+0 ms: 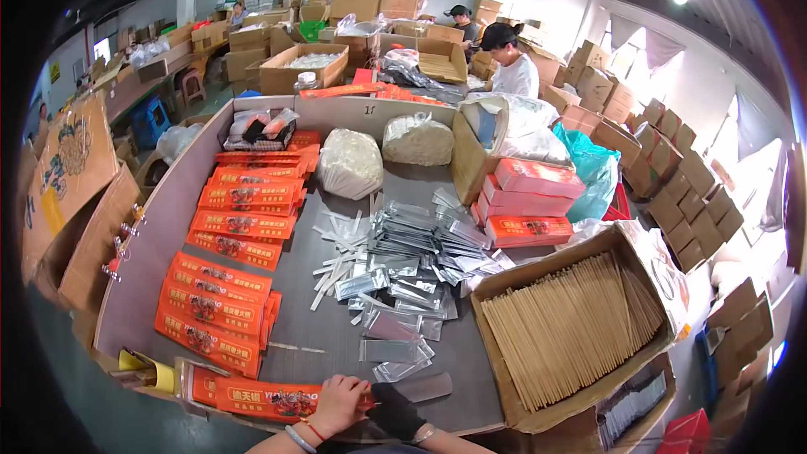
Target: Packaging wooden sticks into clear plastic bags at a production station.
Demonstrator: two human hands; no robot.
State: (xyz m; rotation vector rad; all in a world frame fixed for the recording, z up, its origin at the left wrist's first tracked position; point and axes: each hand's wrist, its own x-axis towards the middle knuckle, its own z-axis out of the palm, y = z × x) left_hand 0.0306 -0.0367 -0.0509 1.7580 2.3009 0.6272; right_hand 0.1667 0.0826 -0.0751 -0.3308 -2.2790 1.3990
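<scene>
While your L hand (340, 403) grasps the red sleeve (269, 399), pls hold it flat, w/o creases; R hand (395, 411)'s grip I can't tell.

Smooth, glossy red packets (242, 225) gleam at nine o'clock beside shiny, clear plastic sachets (405, 240) at centre; matt wooden sticks (572, 328) fill a cardboard box (493, 363) at four, crinkled teal plastic bag (591, 170) at three.
</scene>
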